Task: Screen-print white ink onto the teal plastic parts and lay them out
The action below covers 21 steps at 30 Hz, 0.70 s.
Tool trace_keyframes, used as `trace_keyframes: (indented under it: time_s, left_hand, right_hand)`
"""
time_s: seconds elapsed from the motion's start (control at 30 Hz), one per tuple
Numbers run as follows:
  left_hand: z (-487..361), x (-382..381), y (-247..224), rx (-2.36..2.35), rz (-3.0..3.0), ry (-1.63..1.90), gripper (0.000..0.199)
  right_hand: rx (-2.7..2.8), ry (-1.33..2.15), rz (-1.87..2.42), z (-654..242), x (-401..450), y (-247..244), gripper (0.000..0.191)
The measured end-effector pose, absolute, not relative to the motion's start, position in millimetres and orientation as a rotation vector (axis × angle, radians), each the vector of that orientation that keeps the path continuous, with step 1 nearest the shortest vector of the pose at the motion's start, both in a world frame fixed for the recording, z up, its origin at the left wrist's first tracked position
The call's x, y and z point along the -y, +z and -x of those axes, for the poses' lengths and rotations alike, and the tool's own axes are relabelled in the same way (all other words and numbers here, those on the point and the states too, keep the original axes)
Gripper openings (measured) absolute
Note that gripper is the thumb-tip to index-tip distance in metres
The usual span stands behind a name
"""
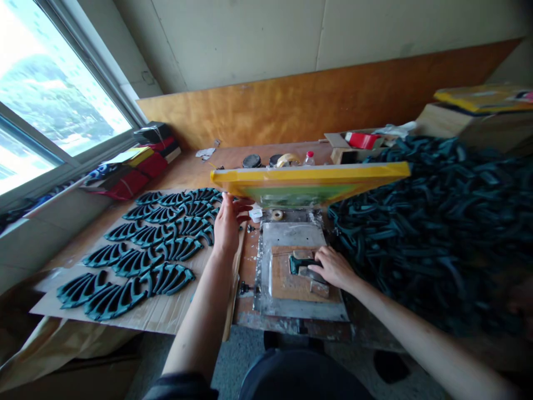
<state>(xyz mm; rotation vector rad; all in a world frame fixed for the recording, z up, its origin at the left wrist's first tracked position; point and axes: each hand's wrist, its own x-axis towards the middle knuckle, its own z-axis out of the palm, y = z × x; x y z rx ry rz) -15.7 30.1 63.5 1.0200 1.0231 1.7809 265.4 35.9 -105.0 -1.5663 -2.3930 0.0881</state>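
My left hand (227, 225) is raised, its spread fingers reaching the lower edge of a tilted yellow-taped screen-printing frame (308, 178). My right hand (335, 268) lies over a dark teal curved piece (298, 264), which sits in a jig of small blocks on a wooden board (287, 278). That board rests on an ink-stained metal plate (291, 234). Rows of finned teal pieces (141, 255) lie on a cardboard sheet (183, 294) to my left. A large heap of similar dark pieces (433, 222) lies to my right. The frame hides part of the bench behind it.
A wooden bench runs under a window at the left, with a wooden backboard behind it. Ink tins, a tape roll (287, 160) and a small bottle (309, 158) stand at the back. Red packaging (141, 166) sits on the sill side; boxes stand back right.
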Motion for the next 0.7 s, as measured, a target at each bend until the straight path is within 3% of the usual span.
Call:
trace_keyframes:
  time_s: [0.1, 0.23, 0.4, 0.6, 0.7]
  left_hand:
    - [-4, -6, 31, -1.106, -0.904, 1.790, 0.047]
    - [-43, 57, -51, -1.237, -0.754, 1.066, 0.059]
    - [-46, 91, -107, -1.253, -0.433, 1.191, 0.055]
    - [79, 99, -140, -1.692, -0.344, 1.307, 0.049]
    - [126, 119, -161, -2.042, -0.418, 1.119, 0.049]
  right_hand:
    - [2.375, 0.151, 1.712, -245, -22, -109, 0.013]
    - [2.194, 0.102, 1.602, -211, 15, -94, 0.015]
    - [2.501, 0.105, 0.945, -185, 44, -84, 0.007]
    - [2.382, -0.114, 1.359, -304, -60, -84, 0.024]
    - [2.391, -0.141, 1.485, -374, -112, -113, 0.037]
